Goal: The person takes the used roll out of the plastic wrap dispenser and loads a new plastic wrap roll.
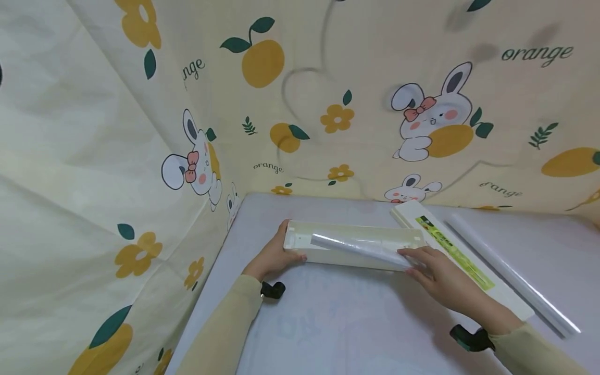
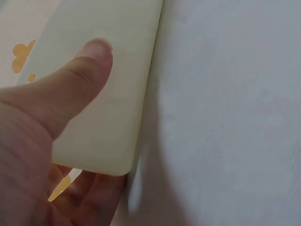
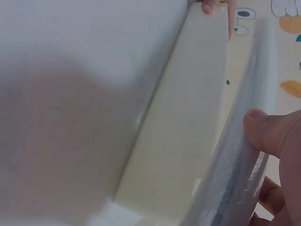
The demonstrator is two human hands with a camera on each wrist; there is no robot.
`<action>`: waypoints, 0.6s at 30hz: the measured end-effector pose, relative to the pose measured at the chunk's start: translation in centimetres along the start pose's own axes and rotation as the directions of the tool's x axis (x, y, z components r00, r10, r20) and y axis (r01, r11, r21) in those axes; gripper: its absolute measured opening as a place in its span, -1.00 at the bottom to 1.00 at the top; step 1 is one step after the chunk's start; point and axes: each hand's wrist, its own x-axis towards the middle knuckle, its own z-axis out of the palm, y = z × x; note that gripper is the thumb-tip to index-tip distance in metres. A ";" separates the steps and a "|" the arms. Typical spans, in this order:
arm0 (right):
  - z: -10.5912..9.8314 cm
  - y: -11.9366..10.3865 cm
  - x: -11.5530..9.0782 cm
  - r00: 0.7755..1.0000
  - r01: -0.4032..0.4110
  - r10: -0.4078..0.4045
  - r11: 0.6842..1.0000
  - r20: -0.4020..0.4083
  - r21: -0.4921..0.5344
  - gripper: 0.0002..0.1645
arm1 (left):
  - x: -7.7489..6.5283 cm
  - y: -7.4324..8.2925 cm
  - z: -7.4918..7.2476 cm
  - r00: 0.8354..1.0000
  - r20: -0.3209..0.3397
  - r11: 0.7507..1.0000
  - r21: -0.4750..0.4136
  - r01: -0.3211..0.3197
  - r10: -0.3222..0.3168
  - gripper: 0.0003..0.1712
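Note:
A long cream box (image 1: 347, 258), which looks like a cling film dispenser, lies crosswise over the table. My left hand (image 1: 276, 252) grips its left end, and the left wrist view shows the thumb flat along the box's side (image 2: 108, 127) with the fingers bent beneath the end. My right hand (image 1: 438, 276) holds a thin roll of clear plastic film (image 1: 358, 249) at its right end. The roll slants across the top of the box in the head view. Thumb and fingers are on opposite sides of the film roll (image 3: 240, 155) in the right wrist view.
A white flat carton (image 1: 506, 297) with a green label (image 1: 454, 252) lies at the right, partly behind the dispenser and right hand. Beside it is a second clear film roll (image 1: 520, 284). Printed cloth walls (image 1: 365, 67) rise behind and left of the white table (image 1: 337, 317).

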 end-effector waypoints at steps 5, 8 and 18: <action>0.5 0.1 -1.0 0.999 0.043 -0.043 0.999 -0.008 -0.022 -0.49 | 0.0 0.0 0.0 1.000 -0.003 1.000 0.017 -0.012 0.012 0.35; 0.9 0.2 -1.5 0.996 0.085 -0.086 0.995 -0.028 -0.044 -0.48 | 0.1 0.1 -0.1 1.000 -0.008 0.999 0.033 -0.009 0.009 0.36; 2.2 0.1 -2.4 0.995 0.091 -0.090 0.996 0.030 -0.020 -0.48 | 0.1 0.0 -0.2 1.000 -0.005 0.999 0.032 -0.002 0.002 0.32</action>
